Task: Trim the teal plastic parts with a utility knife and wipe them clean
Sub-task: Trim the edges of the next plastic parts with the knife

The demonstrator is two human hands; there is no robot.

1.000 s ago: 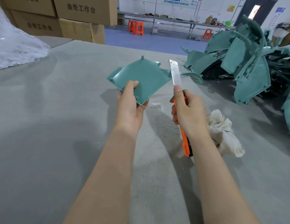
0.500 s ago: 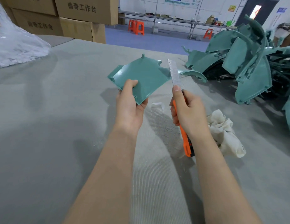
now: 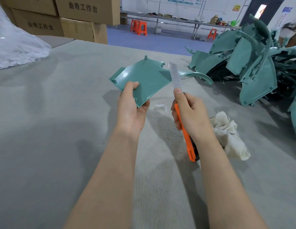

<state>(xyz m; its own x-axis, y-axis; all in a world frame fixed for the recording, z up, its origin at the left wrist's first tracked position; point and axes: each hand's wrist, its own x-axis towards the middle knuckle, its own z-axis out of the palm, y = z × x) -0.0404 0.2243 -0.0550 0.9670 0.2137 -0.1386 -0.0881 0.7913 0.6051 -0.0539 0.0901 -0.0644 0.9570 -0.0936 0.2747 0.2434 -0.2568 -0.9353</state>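
Left hand (image 3: 131, 109) grips teal part (image 3: 144, 78) corner; right hand (image 3: 192, 113) clasps utility knife (image 3: 185, 129), blade beside part's edge

The blade (image 3: 174, 75) of your utility knife (image 3: 187, 141) is blurred, so you cannot tell whether its edge touches the teal part (image 3: 144, 78). Your right hand (image 3: 190, 113) covers the middle of the orange handle. The fingers of your left hand (image 3: 131, 108) are hidden behind the part. Your right forearm hides part of the rag (image 3: 230, 134). The right edge cuts off the pile of teal parts (image 3: 253, 66), and the left edge cuts off the plastic bag (image 3: 15, 47).
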